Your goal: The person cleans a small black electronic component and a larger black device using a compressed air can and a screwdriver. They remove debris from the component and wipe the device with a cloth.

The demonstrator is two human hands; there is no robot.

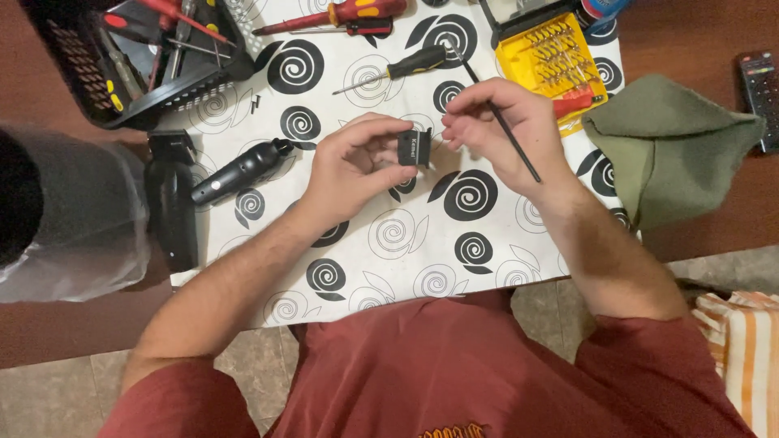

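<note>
Over spiral-print mat [422, 243], L hand [353, 166] pinches black blade part [414, 149]; R hand [507, 134] grips thin tool [501, 122].

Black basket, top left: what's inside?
The black basket holds red-handled screwdrivers and loose metal tools. Its floor beneath them is covered, and the top edge is cut off by the frame.

yellow bit case [552, 53], top right

The person wears a dark red short-sleeved T-shirt [454, 365] with a small orange print low on the chest. Both forearms are bare, with no watch, ring or glove on the left hand [353, 166] or right hand [507, 130].
</note>
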